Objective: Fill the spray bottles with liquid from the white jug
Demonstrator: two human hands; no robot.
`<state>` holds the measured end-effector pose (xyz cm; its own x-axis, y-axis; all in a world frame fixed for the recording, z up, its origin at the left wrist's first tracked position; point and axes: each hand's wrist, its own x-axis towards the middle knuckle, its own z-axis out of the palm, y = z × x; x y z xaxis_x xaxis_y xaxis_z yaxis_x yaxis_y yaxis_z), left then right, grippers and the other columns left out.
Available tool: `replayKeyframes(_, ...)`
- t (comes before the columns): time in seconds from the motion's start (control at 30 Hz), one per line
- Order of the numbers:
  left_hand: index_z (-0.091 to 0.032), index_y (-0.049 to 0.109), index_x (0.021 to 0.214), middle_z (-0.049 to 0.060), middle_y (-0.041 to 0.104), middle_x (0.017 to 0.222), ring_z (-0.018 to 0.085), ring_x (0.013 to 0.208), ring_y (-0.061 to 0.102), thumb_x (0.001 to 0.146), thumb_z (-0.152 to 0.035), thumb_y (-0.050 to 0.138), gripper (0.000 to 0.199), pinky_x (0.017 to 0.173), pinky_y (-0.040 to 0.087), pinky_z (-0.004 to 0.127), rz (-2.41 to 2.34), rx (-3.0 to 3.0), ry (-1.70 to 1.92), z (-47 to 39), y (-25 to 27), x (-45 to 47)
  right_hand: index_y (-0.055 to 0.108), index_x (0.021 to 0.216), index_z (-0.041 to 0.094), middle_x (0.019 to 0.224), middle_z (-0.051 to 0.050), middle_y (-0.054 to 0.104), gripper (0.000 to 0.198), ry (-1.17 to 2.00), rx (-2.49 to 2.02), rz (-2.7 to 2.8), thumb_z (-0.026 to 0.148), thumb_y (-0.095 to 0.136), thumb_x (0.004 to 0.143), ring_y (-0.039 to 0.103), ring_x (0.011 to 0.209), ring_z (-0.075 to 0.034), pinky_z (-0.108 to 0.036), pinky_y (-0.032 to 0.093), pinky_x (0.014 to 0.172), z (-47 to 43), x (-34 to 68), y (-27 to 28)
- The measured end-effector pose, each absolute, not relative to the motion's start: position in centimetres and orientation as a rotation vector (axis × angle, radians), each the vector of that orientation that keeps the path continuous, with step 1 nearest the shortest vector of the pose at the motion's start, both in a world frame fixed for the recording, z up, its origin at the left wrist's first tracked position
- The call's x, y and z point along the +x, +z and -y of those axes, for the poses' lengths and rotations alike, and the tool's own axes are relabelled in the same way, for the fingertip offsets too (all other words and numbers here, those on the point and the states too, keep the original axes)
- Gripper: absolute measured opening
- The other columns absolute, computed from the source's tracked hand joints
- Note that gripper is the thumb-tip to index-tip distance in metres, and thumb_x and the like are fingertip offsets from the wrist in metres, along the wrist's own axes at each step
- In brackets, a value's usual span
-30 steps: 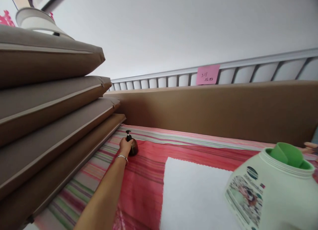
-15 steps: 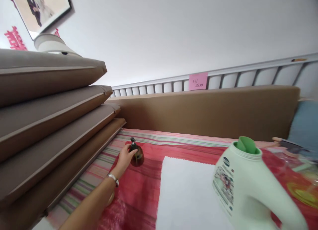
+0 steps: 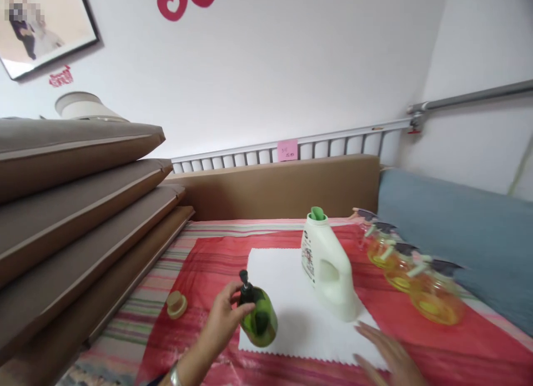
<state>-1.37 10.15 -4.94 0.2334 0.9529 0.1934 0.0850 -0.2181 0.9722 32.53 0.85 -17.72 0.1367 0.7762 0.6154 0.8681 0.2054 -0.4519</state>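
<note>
A green see-through pump bottle (image 3: 266, 319) with a black pump head is gripped near its neck by my left hand (image 3: 227, 315). It is over the front left part of a white cloth (image 3: 270, 264) with a zigzag edge; whether it touches the cloth I cannot tell. My right hand (image 3: 389, 352) is at the cloth's front right corner, fingers stretched and apart, holding nothing. Just beyond that hand, a pale green jug (image 3: 333, 286) with a handle and an uncapped green spout stands on the cloth. A yellowish cap (image 3: 176, 305) lies to the left on the red cloth (image 3: 208, 264).
Several spray bottles (image 3: 437, 302) with yellow liquid line the right side by a blue padded panel (image 3: 441, 225). Stacked cushioned panels (image 3: 104, 208) rise on the left. A brown panel (image 3: 283, 186) leans before a white radiator (image 3: 320, 149) bearing a pink note (image 3: 287, 150).
My left hand has brought the pump bottle from the far left onto the white cloth's side. My right hand has come into view. The camera has turned right, bringing the spray bottles into fuller view.
</note>
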Motion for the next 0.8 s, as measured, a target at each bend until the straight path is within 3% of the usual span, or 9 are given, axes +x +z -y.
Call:
replayKeyframes(0.1, -0.018, 0.064, 0.094, 0.007, 0.066, 0.098, 0.024, 0.094, 0.061, 0.064, -0.016, 0.068, 0.031, 0.086, 0.045, 0.034, -0.912, 1.606, 1.104, -7.0, -5.7, 1.3, 0.042, 0.132, 0.022, 0.135, -0.009, 0.046, 0.072, 0.181, -1.489, 1.809, 0.025, 0.064, 0.063, 0.044, 0.123, -0.028, -0.041, 0.042, 0.099, 0.0, 25.1, -13.9)
replayKeyframes(0.2, -0.020, 0.064, 0.095, 0.005, 0.065, 0.096, 0.022, 0.094, 0.059, 0.065, -0.012, 0.065, 0.031, 0.086, 0.044, 0.032, -0.823, 1.695, 1.073, -4.1, -5.6, 3.5, 0.025, 0.139, 0.022, 0.144, -0.010, 0.031, 0.096, 0.372, -1.474, 1.820, 0.017, 0.067, 0.053, 0.032, 0.130, -0.029, -0.045, 0.035, 0.104, 0.6, 20.4, -12.0)
replayKeyframes(0.33, -0.020, 0.063, 0.096, 0.004, 0.063, 0.092, 0.019, 0.089, 0.056, 0.064, -0.007, 0.064, 0.034, 0.082, 0.043, 0.029, -0.830, 1.770, 1.038, -1.6, -5.2, 4.7, 0.016, 0.138, 0.019, 0.138, -0.015, 0.038, 0.096, 0.328, -1.445, 1.739, 0.012, 0.062, 0.054, 0.039, 0.125, -0.029, -0.045, 0.038, 0.101, 1.2, 19.2, -13.3)
replayKeyframes(0.57, -0.019, 0.062, 0.096, 0.004, 0.062, 0.094, 0.020, 0.090, 0.055, 0.056, -0.006, 0.067, 0.042, 0.082, 0.041, 0.030, -0.951, 1.781, 0.926, -0.2, -6.1, 4.6, 0.009, 0.137, 0.021, 0.133, -0.017, 0.042, 0.089, 0.138, -1.388, 1.810, 0.018, 0.062, 0.065, 0.046, 0.120, -0.030, -0.043, 0.044, 0.096, 2.6, 19.7, -14.9)
replayKeyframes(0.8, -0.020, 0.061, 0.100, 0.005, 0.062, 0.097, 0.021, 0.092, 0.055, 0.057, -0.017, 0.073, 0.045, 0.081, 0.041, 0.030, -0.966, 1.705, 0.907, 0.6, -5.2, 4.6, 0.004, 0.138, 0.022, 0.129, -0.018, 0.044, 0.089, 0.043, -1.408, 1.859, 0.027, 0.061, 0.070, 0.052, 0.113, -0.033, -0.046, 0.050, 0.087, 3.0, 19.9, -14.5)
